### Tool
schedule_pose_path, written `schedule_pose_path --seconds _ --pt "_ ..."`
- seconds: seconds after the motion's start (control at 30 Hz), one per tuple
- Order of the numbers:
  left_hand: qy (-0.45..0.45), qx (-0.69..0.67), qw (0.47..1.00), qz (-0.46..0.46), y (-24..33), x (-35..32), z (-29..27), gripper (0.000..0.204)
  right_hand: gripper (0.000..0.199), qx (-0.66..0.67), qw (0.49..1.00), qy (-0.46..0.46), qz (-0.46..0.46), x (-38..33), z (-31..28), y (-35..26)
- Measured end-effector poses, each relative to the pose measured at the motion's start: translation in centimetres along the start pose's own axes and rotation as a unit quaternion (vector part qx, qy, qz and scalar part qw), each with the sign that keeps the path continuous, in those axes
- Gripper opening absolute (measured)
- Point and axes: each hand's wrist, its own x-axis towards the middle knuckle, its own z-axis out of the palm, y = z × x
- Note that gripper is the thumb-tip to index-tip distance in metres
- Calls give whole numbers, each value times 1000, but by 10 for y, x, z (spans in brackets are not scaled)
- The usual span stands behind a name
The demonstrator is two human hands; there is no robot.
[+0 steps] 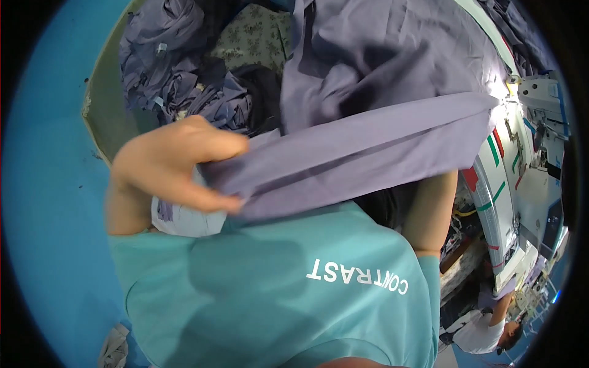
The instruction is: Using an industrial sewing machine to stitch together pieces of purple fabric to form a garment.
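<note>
A long folded strip of purple-grey cloth (362, 150) stretches across the front, from my left hand to the bright lamp spot at the right. My left hand (175, 161), somewhat smeared by motion, has the strip's left end between its thumb and fingers. My right forearm (434, 211) passes under the strip, which hides the hand and whatever it may hold. Behind the strip, a wide spread of the same cloth (392, 49) lies in loose folds.
Crumpled purple-grey pieces (162, 55) with small white tags lie at the far left beside a patterned surface (257, 37). A white sewing machine (543, 98) stands at the right. Another person (481, 331) sits at the lower right. Grey cloth (115, 346) lies on the blue floor (52, 184).
</note>
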Motion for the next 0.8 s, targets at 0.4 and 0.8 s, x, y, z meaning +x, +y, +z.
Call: schedule_pose_path --seconds 0.4,0.8 --pt "418 109 894 -119 25 -59 -29 10 78 -338 892 211 -211 46 62 -168" --pt "407 24 868 -283 -7 -49 -39 12 49 -177 897 237 -329 21 19 -159"
